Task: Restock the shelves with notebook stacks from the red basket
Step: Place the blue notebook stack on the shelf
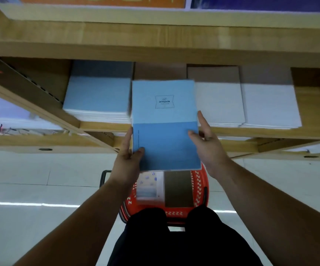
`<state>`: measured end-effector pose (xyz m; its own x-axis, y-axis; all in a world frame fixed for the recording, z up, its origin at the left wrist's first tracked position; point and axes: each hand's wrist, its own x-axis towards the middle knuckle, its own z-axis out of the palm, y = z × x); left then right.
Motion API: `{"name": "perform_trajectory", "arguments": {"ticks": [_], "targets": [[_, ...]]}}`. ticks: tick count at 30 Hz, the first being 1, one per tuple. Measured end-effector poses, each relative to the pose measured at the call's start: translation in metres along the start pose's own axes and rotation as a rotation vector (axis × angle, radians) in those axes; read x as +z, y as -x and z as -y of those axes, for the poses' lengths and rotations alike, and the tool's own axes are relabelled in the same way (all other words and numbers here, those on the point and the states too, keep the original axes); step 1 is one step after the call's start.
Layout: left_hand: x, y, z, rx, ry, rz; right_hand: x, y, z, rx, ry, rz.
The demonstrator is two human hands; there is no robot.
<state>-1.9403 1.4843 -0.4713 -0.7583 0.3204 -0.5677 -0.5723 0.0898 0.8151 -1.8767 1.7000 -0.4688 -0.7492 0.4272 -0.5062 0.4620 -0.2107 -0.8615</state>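
You are holding the blue notebook stack over the front edge of the shelf, above the red basket. Your left hand is gripping its near left corner, and your right hand is pinching its right edge. You are shelving it, I judge, and next you should be sliding it level into the gap between the pale blue pile and the white piles.
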Motion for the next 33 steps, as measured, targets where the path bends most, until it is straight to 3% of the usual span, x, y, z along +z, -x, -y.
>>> {"name": "perform_trajectory", "arguments": {"ticks": [4, 11, 18, 24, 33], "targets": [[0.007, 0.001, -0.006, -0.028, 0.005, -0.079, 0.002, 0.033, -0.022, 0.053, -0.017, 0.037], [0.015, -0.033, -0.056, -0.012, -0.084, -0.198, 0.028, -0.006, 0.022, 0.06, 0.067, -0.104], [0.002, -0.019, -0.029, 0.098, -0.298, -0.089, 0.037, -0.003, 0.012, 0.025, 0.078, -0.155], [0.009, -0.006, -0.002, 0.137, -0.201, -0.157, 0.037, 0.006, -0.008, -0.002, 0.072, -0.265], [0.026, -0.059, -0.044, 0.095, -0.032, -0.235, 0.042, -0.048, 0.039, 0.028, 0.054, -0.323]]}}
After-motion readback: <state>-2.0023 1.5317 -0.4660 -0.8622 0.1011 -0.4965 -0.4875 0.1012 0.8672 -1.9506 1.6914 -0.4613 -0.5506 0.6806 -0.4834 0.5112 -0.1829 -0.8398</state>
